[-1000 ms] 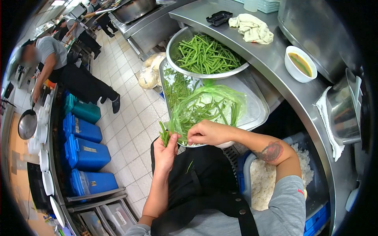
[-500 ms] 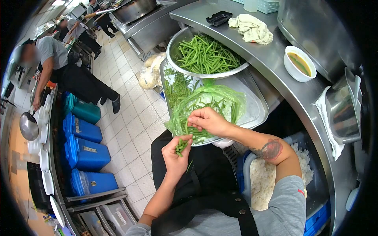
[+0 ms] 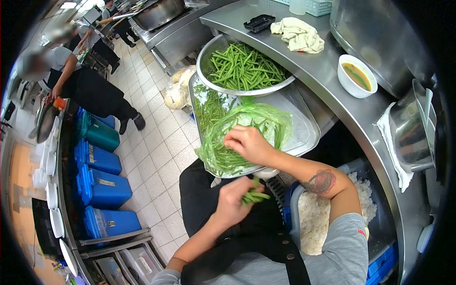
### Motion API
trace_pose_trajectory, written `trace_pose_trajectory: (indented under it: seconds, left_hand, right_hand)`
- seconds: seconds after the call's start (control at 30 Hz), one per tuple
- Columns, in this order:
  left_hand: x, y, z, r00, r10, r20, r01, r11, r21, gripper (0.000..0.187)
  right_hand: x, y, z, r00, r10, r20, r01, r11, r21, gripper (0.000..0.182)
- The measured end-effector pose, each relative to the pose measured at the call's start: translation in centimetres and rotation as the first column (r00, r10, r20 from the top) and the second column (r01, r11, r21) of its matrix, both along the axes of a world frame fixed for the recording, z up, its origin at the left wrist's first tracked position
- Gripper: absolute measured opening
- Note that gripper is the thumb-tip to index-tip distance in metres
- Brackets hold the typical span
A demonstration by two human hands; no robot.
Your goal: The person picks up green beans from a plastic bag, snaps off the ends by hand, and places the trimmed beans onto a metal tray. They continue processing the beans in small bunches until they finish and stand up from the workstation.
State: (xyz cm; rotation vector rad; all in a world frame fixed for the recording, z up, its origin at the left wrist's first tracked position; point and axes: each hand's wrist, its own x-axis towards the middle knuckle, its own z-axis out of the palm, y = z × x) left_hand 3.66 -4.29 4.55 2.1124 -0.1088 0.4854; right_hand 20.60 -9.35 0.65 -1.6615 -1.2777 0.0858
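Observation:
My left hand [image 3: 235, 202] is closed around a small bunch of green beans [image 3: 255, 195], held above my lap and slightly blurred by motion. My right hand [image 3: 248, 144] hovers over the open green plastic bag [image 3: 280, 118], its fingers curled together; whatever sits between the fingertips is hidden. Inside the bag lie more beans, and the bag rests on a metal tray [image 3: 308, 137]. Bean trimmings [image 3: 209, 111] are scattered on the tray's left side. Behind the bag, a large steel bowl [image 3: 203, 71] full of cut green beans leans over the tray's far end.
A steel counter [image 3: 327, 78] curves along the right, carrying a white bowl of soup [image 3: 357, 76], a cloth [image 3: 299, 35] and a black container [image 3: 259, 23]. Below it stands a tub of rice [image 3: 313, 216]. Blue bins [image 3: 107, 187] line the left; a co-worker [image 3: 90, 90] stands beyond.
My left hand has moved right and turned over with its beans. The right hand stays over the bag, fingers now turned further down. The co-worker at left has straightened and lifted a pan.

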Motion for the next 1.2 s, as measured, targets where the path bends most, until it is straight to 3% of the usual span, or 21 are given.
trace_pose_trajectory:
  seconds: [0.07, 0.1, 0.17, 0.2, 0.3, 0.47, 0.53, 0.63, 0.73, 0.83, 0.93, 1.07, 1.13, 1.2]
  left_hand:
    - [-0.4, 1.4, -0.4, 0.991, 0.107, -0.08, -0.117, 0.982, -0.145, 0.012]
    - [-0.7, 1.9, -0.5, 0.966, 0.181, -0.186, -0.235, 0.914, -0.331, 0.009]
    - [-0.8, 3.5, -1.0, 0.959, 0.173, -0.226, -0.281, 0.687, -0.67, 0.026]
    - [-0.6, 3.9, -0.9, 0.963, 0.169, -0.208, -0.268, 0.618, -0.739, 0.03]
    - [-0.5, 5.1, -0.9, 0.975, 0.133, -0.18, -0.221, 0.441, -0.87, 0.035]
    - [-0.5, 5.0, -0.8, 0.97, 0.149, -0.194, -0.236, 0.361, -0.902, 0.035]
    - [-0.6, 5.3, -1.1, 0.968, 0.125, -0.216, -0.248, 0.354, -0.902, 0.033]
    - [-0.7, 5.6, -1.3, 0.965, 0.122, -0.234, -0.263, 0.373, -0.89, 0.03]
    - [-0.9, 6.2, -1.3, 0.956, 0.109, -0.272, -0.293, 0.42, -0.859, 0.03]
    - [-0.8, 6.3, -1.4, 0.951, 0.12, -0.284, -0.306, 0.48, -0.822, 0.024]
    - [-0.7, 5.9, -0.8, 0.933, 0.195, -0.303, -0.358, 0.587, -0.726, 0.027]
    - [-0.4, 5.7, -0.9, 0.912, 0.305, -0.275, -0.411, 0.67, -0.619, 0.035]
    - [-0.2, 5.6, -0.9, 0.912, 0.328, -0.245, -0.409, 0.716, -0.566, 0.033]
    - [0.1, 5.4, -0.6, 0.918, 0.331, -0.219, -0.397, 0.753, -0.525, 0.027]
  right_hand:
    - [1.2, -0.4, 0.6, 0.997, -0.034, 0.065, 0.031, 0.999, 0.043, 0.018]
    - [1.8, -0.6, 1.0, 0.994, -0.051, 0.094, 0.045, 0.997, 0.067, 0.021]
    - [3.6, -1.5, 1.4, 0.985, -0.105, 0.137, 0.117, 0.99, -0.083, 0.026]
    - [4.6, -1.9, 1.0, 0.974, -0.141, 0.175, 0.17, 0.972, -0.164, 0.026]
    - [6.1, -2.5, 0.2, 0.966, -0.151, 0.211, 0.22, 0.908, -0.356, 0.026]
    - [6.8, -1.9, -1.4, 0.994, -0.095, 0.061, 0.113, 0.859, -0.5, 0.02]
    - [6.6, -1.9, -1.1, 0.988, -0.131, 0.077, 0.152, 0.877, -0.457, 0.017]
    - [6.0, -2.6, -0.3, 0.928, -0.233, 0.291, 0.324, 0.89, -0.32, 0.013]
    - [6.7, -3.1, -1.1, 0.93, -0.21, 0.3, 0.314, 0.881, -0.355, 0.011]
    - [7.5, -3.1, -0.5, 0.971, -0.152, 0.184, 0.227, 0.822, -0.522, 0.013]
    - [7.0, -3.0, 0.6, 0.981, -0.167, 0.1, 0.195, 0.871, -0.452, 0.012]
    - [4.8, -2.8, 3.7, 0.963, -0.068, -0.261, 0.007, 0.974, -0.226, 0.009]
    - [3.5, -2.6, 5.0, 0.856, 0.042, -0.515, -0.129, 0.982, -0.134, 0.009]
    - [2.8, -2.7, 5.5, 0.747, 0.176, -0.641, -0.24, 0.971, -0.013, 0.011]
